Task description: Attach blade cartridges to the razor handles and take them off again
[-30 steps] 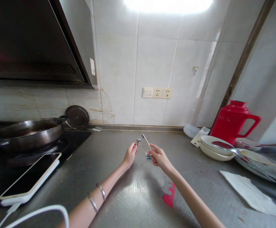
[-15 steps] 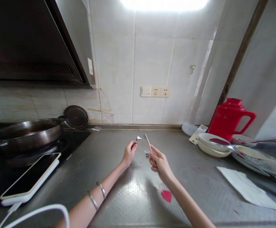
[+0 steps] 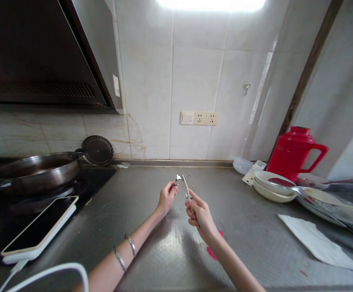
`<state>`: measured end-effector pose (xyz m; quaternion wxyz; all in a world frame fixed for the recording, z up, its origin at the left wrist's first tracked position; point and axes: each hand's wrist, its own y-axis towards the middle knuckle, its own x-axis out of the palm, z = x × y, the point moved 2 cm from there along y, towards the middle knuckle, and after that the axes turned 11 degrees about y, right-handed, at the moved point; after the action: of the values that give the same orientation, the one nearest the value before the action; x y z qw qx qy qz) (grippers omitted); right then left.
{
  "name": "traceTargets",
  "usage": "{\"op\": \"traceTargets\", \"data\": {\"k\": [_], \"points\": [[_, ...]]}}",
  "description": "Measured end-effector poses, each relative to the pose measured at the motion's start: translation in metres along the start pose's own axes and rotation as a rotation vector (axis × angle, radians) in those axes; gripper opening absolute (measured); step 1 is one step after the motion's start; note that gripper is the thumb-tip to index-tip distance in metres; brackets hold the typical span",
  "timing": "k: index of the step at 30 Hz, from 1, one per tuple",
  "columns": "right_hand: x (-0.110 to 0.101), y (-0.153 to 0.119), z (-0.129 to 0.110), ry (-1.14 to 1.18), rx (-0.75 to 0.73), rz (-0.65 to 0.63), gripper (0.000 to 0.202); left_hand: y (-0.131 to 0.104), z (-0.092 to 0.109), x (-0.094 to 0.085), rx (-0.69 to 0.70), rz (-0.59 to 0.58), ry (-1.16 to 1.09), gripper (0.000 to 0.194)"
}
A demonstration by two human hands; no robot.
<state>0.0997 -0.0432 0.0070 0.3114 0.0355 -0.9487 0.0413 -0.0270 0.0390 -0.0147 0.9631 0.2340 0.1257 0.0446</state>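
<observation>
My left hand (image 3: pixel 166 199) is closed around a small dark-handled tool with a white and silver head (image 3: pixel 178 178), raised above the steel counter (image 3: pixel 152 247). Close on its right, my right hand (image 3: pixel 200 213) pinches a thin whitish stick (image 3: pixel 185 185) that tilts up and to the left, its tip beside the tool's head. Whether the two touch is too small to tell. A small clear and bluish item shows by my right fingertips, partly hidden. Under my right forearm lies a red piece (image 3: pixel 212 253), partly covered.
On the left are a pan (image 3: pixel 39 172) on the black stove and a phone (image 3: pixel 41 227) on a white block with a cable. At right stand a red thermos (image 3: pixel 290 154), stacked bowls (image 3: pixel 273 194), plates and a white paper (image 3: pixel 317 243).
My right hand has moved left, bringing the stick's tip nearer the small tool. My left hand has shifted slightly right. My right forearm now covers part of the red piece.
</observation>
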Motion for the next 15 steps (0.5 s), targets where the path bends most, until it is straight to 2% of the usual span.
{"op": "traceTargets", "data": {"k": [5,9,15], "points": [[-0.001,-0.008,0.006,0.026,-0.016,0.032,0.069,-0.001,0.000,0.001,-0.012,0.017,-0.029,0.022],[-0.001,-0.003,0.000,0.058,-0.050,0.026,0.070,-0.005,0.007,0.006,-0.057,-0.027,-0.114,0.024],[0.007,-0.019,0.015,0.085,0.010,0.038,0.072,-0.012,0.015,0.010,-0.048,-0.028,-0.146,0.021]]}}
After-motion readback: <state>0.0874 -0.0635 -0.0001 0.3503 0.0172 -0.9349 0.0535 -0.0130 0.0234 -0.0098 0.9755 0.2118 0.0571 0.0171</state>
